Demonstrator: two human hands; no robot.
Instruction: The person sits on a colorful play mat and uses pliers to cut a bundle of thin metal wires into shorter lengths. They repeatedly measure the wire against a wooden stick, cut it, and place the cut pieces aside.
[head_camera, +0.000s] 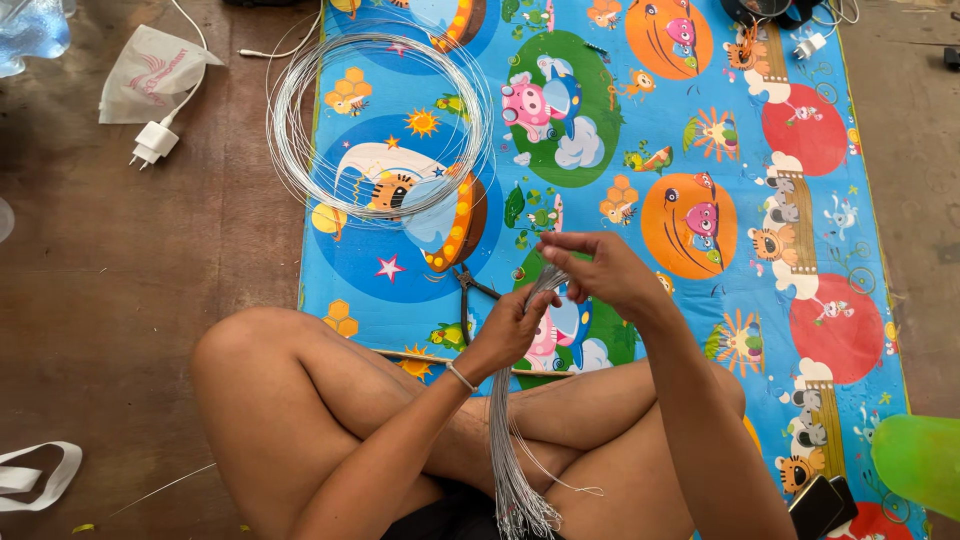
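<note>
I sit cross-legged on a colourful play mat (700, 150). My left hand (512, 325) grips a bundle of thin cut wire strands (505, 440) near its top; the strands hang down over my crossed legs. My right hand (600, 270) pinches the top ends of the same bundle, just above and to the right of the left hand. A large coil of silver wire (290, 130) lies on the mat beyond my left knee. Dark pliers (466, 292) rest on the mat just left of my left hand.
A white charger plug with cable (155, 143) and a white bag (150, 70) lie on the brown floor at the left. A thin stick (420, 357) lies by my leg. A phone (822, 505) and a green object (920, 460) sit at the lower right.
</note>
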